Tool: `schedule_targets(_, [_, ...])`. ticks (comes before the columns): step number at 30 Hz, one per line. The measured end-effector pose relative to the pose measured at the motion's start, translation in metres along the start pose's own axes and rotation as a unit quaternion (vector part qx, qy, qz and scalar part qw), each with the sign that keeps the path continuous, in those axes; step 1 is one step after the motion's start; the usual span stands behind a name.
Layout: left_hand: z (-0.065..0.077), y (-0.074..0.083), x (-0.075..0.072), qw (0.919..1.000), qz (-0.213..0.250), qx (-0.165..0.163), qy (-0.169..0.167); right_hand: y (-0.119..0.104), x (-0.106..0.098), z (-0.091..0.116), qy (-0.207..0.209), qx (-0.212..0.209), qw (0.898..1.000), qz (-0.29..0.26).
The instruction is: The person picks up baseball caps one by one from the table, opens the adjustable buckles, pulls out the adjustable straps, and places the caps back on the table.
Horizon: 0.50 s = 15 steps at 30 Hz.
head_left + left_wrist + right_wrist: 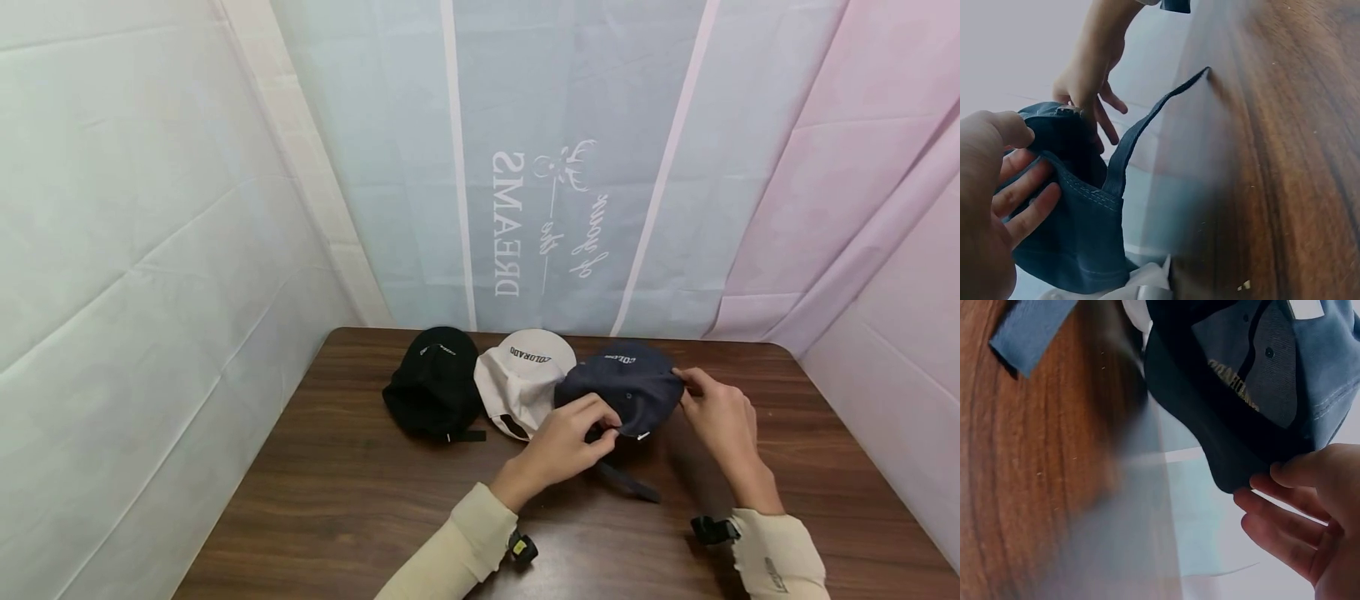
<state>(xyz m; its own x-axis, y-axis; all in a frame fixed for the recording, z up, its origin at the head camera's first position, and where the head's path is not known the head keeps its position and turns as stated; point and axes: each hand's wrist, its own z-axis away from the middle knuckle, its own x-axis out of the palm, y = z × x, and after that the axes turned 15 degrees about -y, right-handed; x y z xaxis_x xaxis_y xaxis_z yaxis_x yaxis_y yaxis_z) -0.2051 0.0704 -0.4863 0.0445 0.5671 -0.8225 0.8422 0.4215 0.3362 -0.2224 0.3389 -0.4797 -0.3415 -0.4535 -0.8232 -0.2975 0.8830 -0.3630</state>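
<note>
A navy blue baseball cap (633, 387) with lettering on its front is at the right of a row of caps. My left hand (566, 437) pinches its near rear edge between thumb and fingers, as the left wrist view shows on the cap (1079, 231). At the cap's right side, my right hand (723, 421) pinches the edge by the brim. The right wrist view looks into the cap's underside (1229, 425), with stitching visible inside. A loose strap (630, 483) hangs from the back toward the table.
Left of the navy cap lie a white cap (528, 375) with "COLORADO" lettering and a black cap (435, 383) with its strap out. All are near the far edge of the brown wooden table (337, 508). Cloth curtains (570, 83) enclose the back and sides.
</note>
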Motion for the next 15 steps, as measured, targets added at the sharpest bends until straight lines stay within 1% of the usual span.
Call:
schedule_targets(4, [-0.003,-0.002,0.007,0.9996,-0.019,-0.01,-0.017,0.007,0.003,0.001,-0.039,0.026,0.999,-0.025])
schedule_targets(7, [-0.006,-0.003,0.012,0.9989,-0.027,-0.02,-0.033,0.012,0.006,0.002,-0.073,0.048,0.995,-0.041])
schedule_targets(12, [-0.014,-0.005,0.019,0.9969,-0.033,-0.039,-0.059,0.02,0.009,0.001,-0.132,0.081,0.986,-0.062])
schedule_targets(15, [-0.019,-0.008,0.024,0.9955,-0.035,-0.048,-0.074,0.023,0.01,0.0,-0.166,0.093,0.979,-0.068])
